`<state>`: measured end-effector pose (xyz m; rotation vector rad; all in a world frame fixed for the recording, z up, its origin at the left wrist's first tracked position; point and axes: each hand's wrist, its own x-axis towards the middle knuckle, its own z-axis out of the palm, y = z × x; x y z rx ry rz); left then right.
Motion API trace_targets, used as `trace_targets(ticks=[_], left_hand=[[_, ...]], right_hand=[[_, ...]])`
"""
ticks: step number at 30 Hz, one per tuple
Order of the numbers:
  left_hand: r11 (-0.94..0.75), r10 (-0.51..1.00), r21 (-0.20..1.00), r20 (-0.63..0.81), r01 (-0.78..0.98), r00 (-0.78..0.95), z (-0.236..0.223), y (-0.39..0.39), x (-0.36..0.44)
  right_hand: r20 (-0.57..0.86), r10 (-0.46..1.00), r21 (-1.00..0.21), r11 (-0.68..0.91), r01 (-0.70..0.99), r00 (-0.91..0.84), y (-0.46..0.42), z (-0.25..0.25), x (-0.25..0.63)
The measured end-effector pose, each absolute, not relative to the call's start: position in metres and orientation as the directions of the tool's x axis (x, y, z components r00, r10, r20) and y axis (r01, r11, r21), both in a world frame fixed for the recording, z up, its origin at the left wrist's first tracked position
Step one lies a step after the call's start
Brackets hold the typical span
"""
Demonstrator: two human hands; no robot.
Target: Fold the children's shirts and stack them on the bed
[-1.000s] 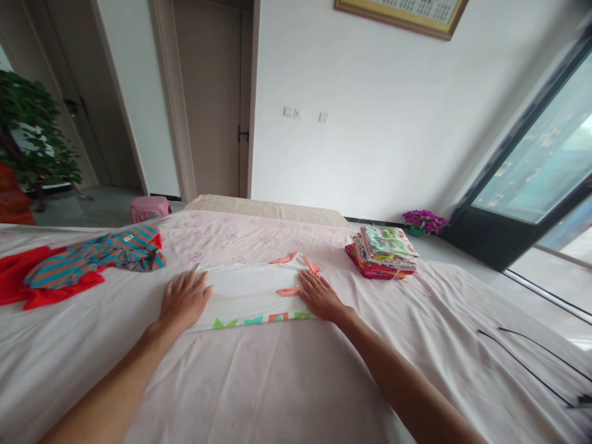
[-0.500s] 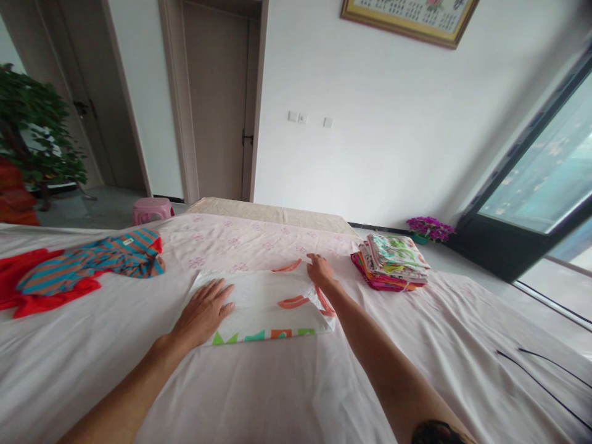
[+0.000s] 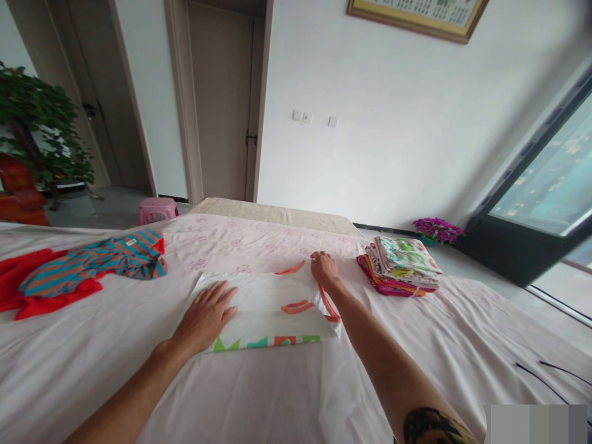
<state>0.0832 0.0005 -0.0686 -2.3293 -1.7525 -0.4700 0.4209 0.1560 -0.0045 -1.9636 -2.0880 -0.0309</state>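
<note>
A white shirt (image 3: 259, 314) with coral trim and a green, teal and orange print along its near edge lies folded flat before me. My left hand (image 3: 208, 314) rests flat on its left end, fingers stretched out. At the far right corner, my right hand (image 3: 325, 269) has its fingers bent together on the shirt's edge, with a bit of white cloth at the fingertips. Part of the right end is hidden behind my right wrist.
A stack of folded clothes (image 3: 400, 268) stands to the right. At the left lie a striped blue and brown garment (image 3: 97, 265) and a red cloth (image 3: 60, 302). A pale flowered sheet (image 3: 259, 401) covers the surface. Thin dark cords (image 3: 541, 379) lie at the right.
My right hand has gone from lying flat on the shirt to gripping its far right corner. The right end has spread out more. My left hand has slid slightly inward.
</note>
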Motion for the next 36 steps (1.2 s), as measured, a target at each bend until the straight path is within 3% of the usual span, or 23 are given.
trace_targets(ticks=[3, 7, 10, 19, 27, 36], left_hand=[[-0.273, 0.906, 0.033, 0.344, 0.961, 0.246, -0.069, 0.001, 0.084], [-0.264, 0.911, 0.032, 0.337, 0.964, 0.238, -0.071, 0.002, 0.084], [-0.259, 0.911, 0.037, 0.343, 0.965, 0.231, -0.073, 0.002, 0.084], [-0.244, 0.933, 0.056, 0.286, 0.968, 0.219, -0.067, 0.000, 0.085], [-0.244, 0.930, 0.054, 0.297, 0.968, 0.218, -0.068, 0.000, 0.085], [-0.253, 0.921, 0.083, 0.327, 0.964, 0.213, -0.070, 0.000, 0.083]], right_hand=[[0.241, 0.953, -0.190, 0.235, 0.953, -0.187, 0.137, -0.010, 0.401], [0.192, 0.708, -0.176, 0.706, 0.686, -0.680, 0.104, -0.033, 0.379], [0.107, 0.585, -0.159, 0.809, 0.567, -0.804, 0.091, -0.048, 0.377], [0.013, 0.831, -0.049, 0.556, 0.830, -0.556, 0.137, -0.044, 0.403], [0.043, 0.983, -0.112, 0.180, 0.977, -0.176, 0.170, -0.024, 0.424], [0.168, 0.972, -0.174, 0.194, 0.965, -0.165, 0.164, -0.008, 0.428]])
